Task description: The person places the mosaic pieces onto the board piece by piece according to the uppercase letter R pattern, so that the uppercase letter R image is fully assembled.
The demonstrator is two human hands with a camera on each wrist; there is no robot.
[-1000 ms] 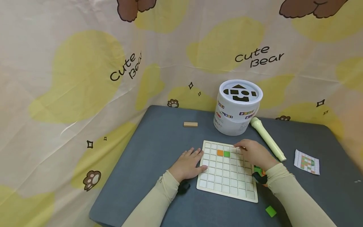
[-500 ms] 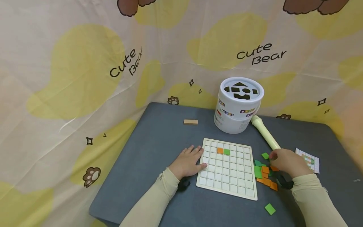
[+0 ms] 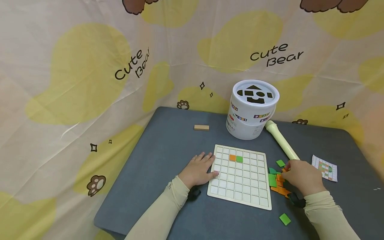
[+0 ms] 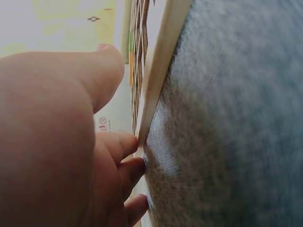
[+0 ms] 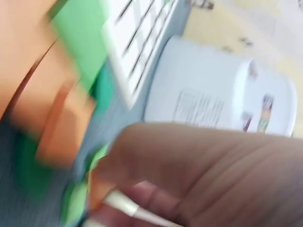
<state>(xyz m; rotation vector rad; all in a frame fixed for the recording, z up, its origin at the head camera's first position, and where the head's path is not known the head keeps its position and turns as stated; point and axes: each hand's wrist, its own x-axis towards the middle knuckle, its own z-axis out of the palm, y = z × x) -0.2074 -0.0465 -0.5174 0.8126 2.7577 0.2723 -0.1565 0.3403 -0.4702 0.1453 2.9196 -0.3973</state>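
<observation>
1. Resting with spread fingers, the left hand (image 3: pixel 196 171) touches the grid board (image 3: pixel 240 181) at the frame's lower centre.
2. Lower right, the right hand (image 3: pixel 304 176) pinches 1 orange tile (image 5: pixel 97 187) beside the tile pile (image 3: pixel 278 183).

Over there, the grid board (image 3: pixel 239 178) is ruled in white squares (image 3: pixel 223 184), bar one orange tile (image 3: pixel 232 157) and one bright green tile (image 3: pixel 239 159); loose tiles (image 3: pixel 279 189) mix orange and greens. White bucket (image 3: pixel 249 121), blue-grey table (image 3: pixel 168 146), cream cloth (image 3: pixel 186 66) blotched yellow with brown paw prints (image 3: pixel 96 185).

printed backdrop (image 3: pixel 183 46) behind | white bucket (image 3: pixel 250 121) upright | wooden block (image 3: pixel 201 127) | pale rod (image 3: pixel 282 141), perhaps touching bucket
</observation>
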